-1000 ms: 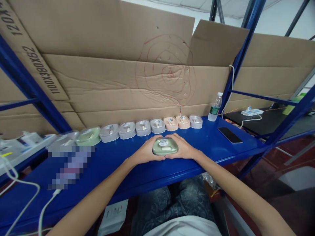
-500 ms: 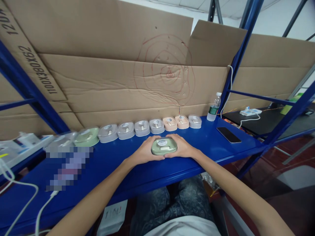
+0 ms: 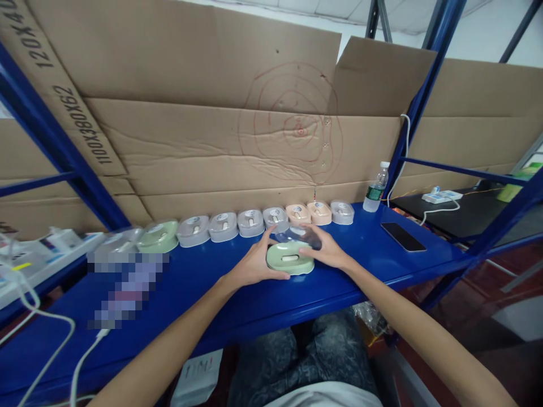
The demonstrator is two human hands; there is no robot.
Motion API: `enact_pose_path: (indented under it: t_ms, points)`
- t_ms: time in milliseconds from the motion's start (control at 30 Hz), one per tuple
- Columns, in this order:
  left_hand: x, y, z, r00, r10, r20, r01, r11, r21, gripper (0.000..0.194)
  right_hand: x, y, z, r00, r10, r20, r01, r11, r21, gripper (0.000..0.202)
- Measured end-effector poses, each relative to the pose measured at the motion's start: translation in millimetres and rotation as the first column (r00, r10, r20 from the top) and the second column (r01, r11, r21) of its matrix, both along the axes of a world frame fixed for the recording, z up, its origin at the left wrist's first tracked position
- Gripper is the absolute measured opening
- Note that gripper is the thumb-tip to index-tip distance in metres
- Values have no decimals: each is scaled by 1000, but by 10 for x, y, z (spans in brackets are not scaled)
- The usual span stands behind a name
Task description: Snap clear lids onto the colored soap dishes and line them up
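Observation:
My left hand [image 3: 253,263] is closed around the left side of a small rounded light green plastic box [image 3: 280,264], low over the blue table. Its top shows a pale oblong piece in the middle. My right hand [image 3: 328,250] grips a clear plastic lid [image 3: 302,235], lifted off and tilted behind the box's upper edge. The right thumb reaches over the box's right side. Behind the hands stands a row of similar lidded boxes: several grey ones [image 3: 223,227], two peach ones [image 3: 321,213] and a green one [image 3: 159,237].
The blue table [image 3: 203,294] backs onto a cardboard wall [image 3: 190,135]. At the right are a water bottle [image 3: 375,189] and a dark phone [image 3: 403,236]. A blurred-out object [image 3: 131,288] with a white cable [image 3: 85,356] lies left. Blue posts [image 3: 436,73] frame both sides.
The clear lid has come off the green box, and my right hand has moved up and right with it. My left hand still holds the box. The view has shifted slightly.

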State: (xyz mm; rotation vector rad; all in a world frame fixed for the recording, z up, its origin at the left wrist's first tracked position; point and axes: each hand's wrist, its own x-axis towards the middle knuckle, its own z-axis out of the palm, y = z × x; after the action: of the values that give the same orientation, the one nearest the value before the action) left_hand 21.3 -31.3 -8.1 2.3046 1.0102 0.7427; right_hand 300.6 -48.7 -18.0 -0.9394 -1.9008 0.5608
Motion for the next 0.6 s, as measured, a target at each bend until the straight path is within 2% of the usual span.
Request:
enact_pose_path:
  t_ms: [100, 167, 233, 367, 600]
  points:
    - [-5, 15, 8, 998, -22, -53, 24, 999, 40, 120, 345, 47, 67, 975, -211, 61, 208, 976, 62, 83]
    - [-5, 22, 17, 996, -30, -90, 38, 996, 86, 103, 651, 58, 66, 916, -353, 193, 335, 935, 117, 87]
    - [-6, 26, 25, 993, -39, -109, 51, 992, 113, 94, 942, 44, 20, 859, -421, 291, 399, 907, 131, 83]
    - [-12, 34, 26, 992, -44, -120, 58, 991, 119, 92, 1261, 5, -107, 774, -435, 461, 439, 893, 105, 80]
    - [-24, 52, 24, 992, -58, -110, 73, 988, 136, 90, 1196, 43, -164, 713, -356, 604, 343, 929, 143, 85]
